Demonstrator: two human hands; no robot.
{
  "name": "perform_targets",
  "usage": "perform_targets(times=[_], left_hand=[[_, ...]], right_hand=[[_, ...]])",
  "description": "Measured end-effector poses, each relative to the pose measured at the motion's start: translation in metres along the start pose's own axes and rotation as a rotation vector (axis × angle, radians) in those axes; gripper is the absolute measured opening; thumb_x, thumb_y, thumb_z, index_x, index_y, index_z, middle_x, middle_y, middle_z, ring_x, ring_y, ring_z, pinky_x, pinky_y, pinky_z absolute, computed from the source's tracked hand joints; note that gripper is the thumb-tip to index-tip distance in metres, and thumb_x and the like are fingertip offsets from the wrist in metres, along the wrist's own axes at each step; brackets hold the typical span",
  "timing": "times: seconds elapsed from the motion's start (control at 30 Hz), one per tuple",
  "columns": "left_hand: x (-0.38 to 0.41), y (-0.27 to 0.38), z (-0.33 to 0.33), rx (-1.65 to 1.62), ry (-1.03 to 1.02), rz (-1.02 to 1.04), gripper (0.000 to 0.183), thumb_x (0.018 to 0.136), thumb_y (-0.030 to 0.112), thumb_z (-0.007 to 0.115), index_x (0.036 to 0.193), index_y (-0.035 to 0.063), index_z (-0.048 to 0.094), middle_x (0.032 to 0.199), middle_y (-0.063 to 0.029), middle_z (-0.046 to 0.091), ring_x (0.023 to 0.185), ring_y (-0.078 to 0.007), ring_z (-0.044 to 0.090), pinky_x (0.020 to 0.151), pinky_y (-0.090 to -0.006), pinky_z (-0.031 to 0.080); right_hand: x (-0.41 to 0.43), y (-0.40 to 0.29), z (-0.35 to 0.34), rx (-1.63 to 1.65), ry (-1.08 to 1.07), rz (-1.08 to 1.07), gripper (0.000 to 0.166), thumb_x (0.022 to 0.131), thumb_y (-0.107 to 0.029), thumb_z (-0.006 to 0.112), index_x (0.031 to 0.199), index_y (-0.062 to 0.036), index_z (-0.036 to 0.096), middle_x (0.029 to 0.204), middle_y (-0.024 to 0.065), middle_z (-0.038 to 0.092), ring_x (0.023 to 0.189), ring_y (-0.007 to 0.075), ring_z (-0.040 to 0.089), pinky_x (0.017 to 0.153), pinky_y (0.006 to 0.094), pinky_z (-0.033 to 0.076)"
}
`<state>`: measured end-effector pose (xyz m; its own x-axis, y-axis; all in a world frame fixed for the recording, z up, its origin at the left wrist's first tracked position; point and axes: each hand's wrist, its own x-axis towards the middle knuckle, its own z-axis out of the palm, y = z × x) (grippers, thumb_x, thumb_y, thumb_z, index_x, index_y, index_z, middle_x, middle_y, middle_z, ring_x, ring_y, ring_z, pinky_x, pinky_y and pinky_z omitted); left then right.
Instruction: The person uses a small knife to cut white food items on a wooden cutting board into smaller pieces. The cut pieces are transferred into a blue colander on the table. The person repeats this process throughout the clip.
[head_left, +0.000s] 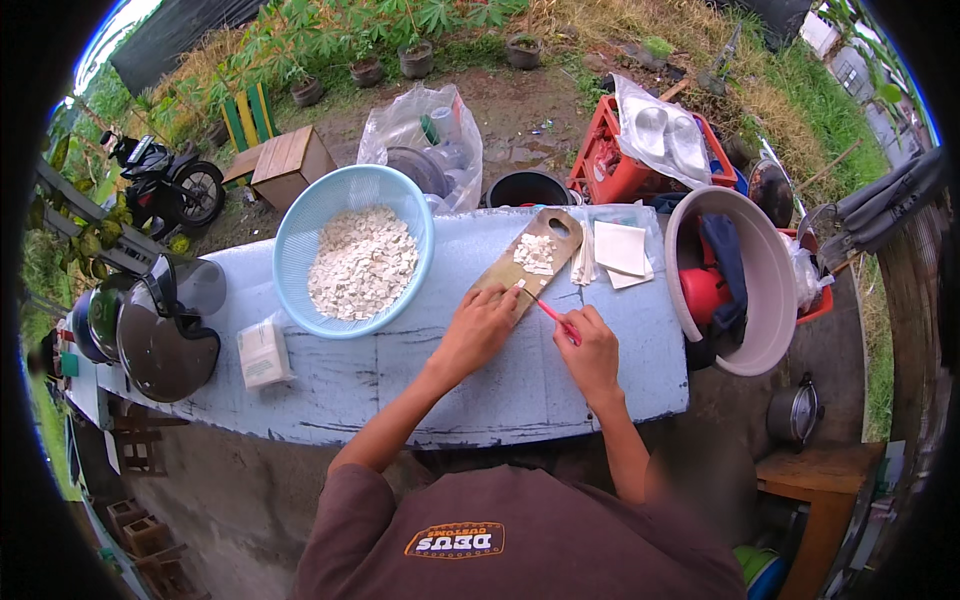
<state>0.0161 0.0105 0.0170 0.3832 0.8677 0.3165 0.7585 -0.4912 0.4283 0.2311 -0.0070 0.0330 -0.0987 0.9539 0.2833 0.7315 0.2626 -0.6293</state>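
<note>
A knife with a red handle (568, 330) is gripped in my right hand (589, 349), its blade over the lower half of a wooden cutting board (499, 271). My left hand (484, 319) lies on the board just left of the blade, fingertips at a small white piece; whether it pinches anything underneath is hidden. A heap of small white cut pieces (535, 253) rests on the board near its handle hole. Right of the board are white strips (583, 259) and square white sheets (621, 247) on a plastic bag. A light-blue plastic basket (429, 247) holds many more cut pieces (364, 262).
On the table (337, 397), a plastic-wrapped white stack (264, 352) sits left, beside helmets (169, 330). At the right edge stands a tilted pinkish-grey tub (769, 300) with cloth and a red item inside. Behind the table are a red crate (630, 176) and a filled clear bag (457, 150).
</note>
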Motion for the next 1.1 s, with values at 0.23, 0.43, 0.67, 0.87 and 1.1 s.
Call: perform_targets(times=[0.23, 0.43, 0.67, 0.87, 1.1], left_hand=[[-0.007, -0.011, 0.004, -0.069, 0.022, -0.001, 0.036, 0.095, 0.007, 0.059, 0.130, 0.0009, 0.063, 0.118, -0.0129, 0.073, 0.126, -0.0288, 0.060, 0.104, -0.0435, 0.048], [-0.008, -0.006, 0.005, -0.011, 0.065, -0.001, 0.035, 0.094, 0.008, 0.062, 0.128, 0.0005, 0.065, 0.113, -0.0127, 0.074, 0.125, -0.0292, 0.061, 0.104, -0.0428, 0.048], [-0.010, -0.008, 0.004, -0.030, 0.091, -0.001, 0.034, 0.093, 0.009, 0.065, 0.127, 0.0031, 0.067, 0.114, -0.0112, 0.075, 0.124, -0.0285, 0.063, 0.102, -0.0422, 0.050], [-0.012, -0.007, 0.006, -0.034, 0.104, -0.022, 0.031, 0.093, 0.010, 0.067, 0.123, 0.0044, 0.068, 0.115, -0.0112, 0.074, 0.124, -0.0273, 0.062, 0.101, -0.0426, 0.051], [-0.017, -0.007, 0.003, -0.098, 0.118, -0.029, 0.031, 0.091, 0.008, 0.069, 0.122, 0.0055, 0.069, 0.120, -0.0119, 0.072, 0.124, -0.0288, 0.063, 0.101, -0.0436, 0.052]], right_hand=[[0.013, -0.011, 0.008, 0.029, -0.020, -0.033, 0.008, 0.087, -0.009, 0.076, 0.089, -0.0055, 0.070, 0.085, 0.0090, 0.062, 0.072, 0.0298, 0.068, 0.065, 0.0409, 0.054], [0.007, -0.006, 0.004, 0.006, -0.045, -0.020, 0.008, 0.087, -0.011, 0.076, 0.089, -0.0063, 0.070, 0.085, 0.0086, 0.062, 0.071, 0.0288, 0.068, 0.065, 0.0405, 0.054], [0.005, -0.008, 0.000, 0.034, -0.029, -0.061, 0.008, 0.088, -0.013, 0.074, 0.089, -0.0079, 0.068, 0.085, 0.0080, 0.061, 0.071, 0.0298, 0.068, 0.063, 0.0421, 0.054], [0.003, -0.005, 0.010, 0.028, -0.023, -0.060, 0.008, 0.089, -0.013, 0.073, 0.088, -0.0091, 0.067, 0.085, 0.0075, 0.061, 0.070, 0.0300, 0.067, 0.061, 0.0427, 0.053], [-0.004, -0.004, 0.001, 0.059, -0.020, -0.039, 0.007, 0.088, -0.013, 0.073, 0.089, -0.0091, 0.068, 0.085, 0.0077, 0.061, 0.069, 0.0304, 0.067, 0.061, 0.0425, 0.053]])
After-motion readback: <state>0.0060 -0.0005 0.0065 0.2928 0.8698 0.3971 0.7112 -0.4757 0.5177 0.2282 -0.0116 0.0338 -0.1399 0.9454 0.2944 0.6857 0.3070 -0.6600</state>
